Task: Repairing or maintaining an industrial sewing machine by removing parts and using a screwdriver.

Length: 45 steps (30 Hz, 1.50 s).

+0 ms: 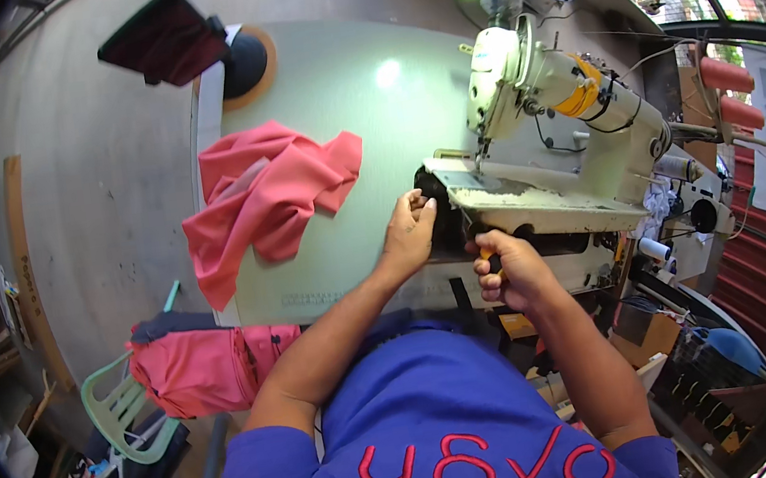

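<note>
A white sewing machine (612,107) stands on the right of the pale green table, its long bed (532,195) pointing toward me. At the left end of the bed, my left hand (409,231) is at a dark opening (443,217), fingers curled and thumb close to them. Whatever they pinch, if anything, is too small to make out. Just below the bed's front edge, my right hand (513,270) is wrapped round the yellow-and-black handle of what looks like a screwdriver (491,262). Its tip is hard to see against the dark underside.
Pink fabric (275,190) lies crumpled on the table (312,65) to the left. More pink fabric (192,370) hangs over a green plastic chair (121,418). A dark flat panel on a stand (163,41) rises at the far left. Pink thread cones (727,73) stand at right.
</note>
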Each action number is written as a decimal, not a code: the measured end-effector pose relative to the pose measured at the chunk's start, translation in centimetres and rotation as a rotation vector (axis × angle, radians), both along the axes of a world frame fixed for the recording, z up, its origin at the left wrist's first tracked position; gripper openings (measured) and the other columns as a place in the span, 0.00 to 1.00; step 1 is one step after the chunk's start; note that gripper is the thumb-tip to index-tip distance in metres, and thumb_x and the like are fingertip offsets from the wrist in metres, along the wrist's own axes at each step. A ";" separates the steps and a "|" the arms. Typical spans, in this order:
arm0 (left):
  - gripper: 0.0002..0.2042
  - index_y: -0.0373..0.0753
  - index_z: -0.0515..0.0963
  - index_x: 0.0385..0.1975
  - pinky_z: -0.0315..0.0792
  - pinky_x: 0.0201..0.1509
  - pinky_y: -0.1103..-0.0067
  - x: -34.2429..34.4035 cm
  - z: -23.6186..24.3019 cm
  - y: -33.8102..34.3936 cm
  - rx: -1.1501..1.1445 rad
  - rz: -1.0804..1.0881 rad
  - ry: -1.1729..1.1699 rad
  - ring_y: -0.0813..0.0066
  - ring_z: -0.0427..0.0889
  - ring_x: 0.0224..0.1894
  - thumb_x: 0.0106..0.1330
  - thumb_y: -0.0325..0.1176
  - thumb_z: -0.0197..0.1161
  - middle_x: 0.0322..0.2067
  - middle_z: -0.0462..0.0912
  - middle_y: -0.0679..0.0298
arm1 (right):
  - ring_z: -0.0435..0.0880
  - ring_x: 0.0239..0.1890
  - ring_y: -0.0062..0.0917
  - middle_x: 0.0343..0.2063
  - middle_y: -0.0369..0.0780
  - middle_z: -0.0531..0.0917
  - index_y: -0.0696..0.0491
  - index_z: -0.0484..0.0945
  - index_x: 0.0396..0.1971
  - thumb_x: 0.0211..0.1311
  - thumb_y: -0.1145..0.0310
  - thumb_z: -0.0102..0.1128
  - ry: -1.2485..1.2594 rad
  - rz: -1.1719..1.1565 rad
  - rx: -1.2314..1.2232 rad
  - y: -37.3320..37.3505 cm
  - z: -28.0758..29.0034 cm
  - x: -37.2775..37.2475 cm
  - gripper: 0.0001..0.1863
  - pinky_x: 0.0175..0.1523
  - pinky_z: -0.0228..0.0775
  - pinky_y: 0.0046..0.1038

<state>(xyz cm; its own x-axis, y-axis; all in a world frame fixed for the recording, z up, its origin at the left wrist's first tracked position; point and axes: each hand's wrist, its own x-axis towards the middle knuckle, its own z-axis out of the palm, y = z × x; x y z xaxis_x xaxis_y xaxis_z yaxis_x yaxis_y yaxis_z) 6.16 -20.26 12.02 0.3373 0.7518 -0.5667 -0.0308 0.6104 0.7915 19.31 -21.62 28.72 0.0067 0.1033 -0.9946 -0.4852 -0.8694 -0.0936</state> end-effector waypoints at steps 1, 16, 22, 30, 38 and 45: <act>0.16 0.31 0.68 0.54 0.73 0.53 0.76 -0.1 -1.0 1.0 0.181 0.016 0.106 0.74 0.78 0.48 0.71 0.32 0.54 0.45 0.78 0.58 | 0.62 0.14 0.15 0.18 0.31 0.69 0.50 0.70 0.40 0.65 0.59 0.51 0.015 0.000 0.003 -0.2 -0.4 0.1 0.11 0.21 0.55 0.20; 0.11 0.32 0.79 0.41 0.75 0.37 0.79 0.4 -3.2 6.0 0.220 -0.338 0.125 0.82 0.80 0.32 0.63 0.31 0.62 0.30 0.85 0.61 | 0.68 0.16 0.19 0.25 0.38 0.75 0.51 0.69 0.43 0.67 0.65 0.50 0.266 -0.322 0.085 -1.9 -2.0 -0.1 0.08 0.19 0.56 0.23; 0.10 0.31 0.78 0.40 0.75 0.39 0.79 0.8 -0.8 6.4 0.244 -0.348 0.196 0.81 0.81 0.34 0.62 0.29 0.61 0.31 0.85 0.60 | 0.67 0.13 0.18 0.23 0.36 0.73 0.50 0.69 0.44 0.67 0.66 0.50 0.274 -0.368 0.072 -1.7 -2.0 -0.3 0.08 0.17 0.55 0.22; 0.15 0.35 0.78 0.45 0.75 0.43 0.80 0.6 -0.7 6.1 0.328 -0.364 0.229 0.81 0.80 0.37 0.57 0.26 0.67 0.36 0.84 0.65 | 0.67 0.12 0.19 0.22 0.36 0.72 0.51 0.69 0.45 0.67 0.68 0.49 0.276 -0.331 0.060 -1.2 -1.7 -0.1 0.10 0.16 0.54 0.21; 0.10 0.36 0.78 0.43 0.76 0.42 0.76 1.1 0.0 6.1 0.344 -0.349 0.211 0.72 0.84 0.37 0.62 0.27 0.61 0.36 0.84 0.57 | 0.66 0.11 0.18 0.21 0.35 0.71 0.51 0.69 0.45 0.66 0.69 0.48 0.282 -0.323 0.043 -0.8 -1.3 0.4 0.10 0.16 0.53 0.21; 0.13 0.37 0.79 0.44 0.76 0.43 0.76 1.2 0.3 6.5 0.284 -0.395 0.242 0.72 0.84 0.38 0.59 0.28 0.65 0.37 0.84 0.58 | 0.65 0.11 0.18 0.21 0.36 0.71 0.52 0.69 0.46 0.66 0.69 0.49 0.264 -0.301 0.032 -0.8 -1.4 0.3 0.10 0.16 0.52 0.21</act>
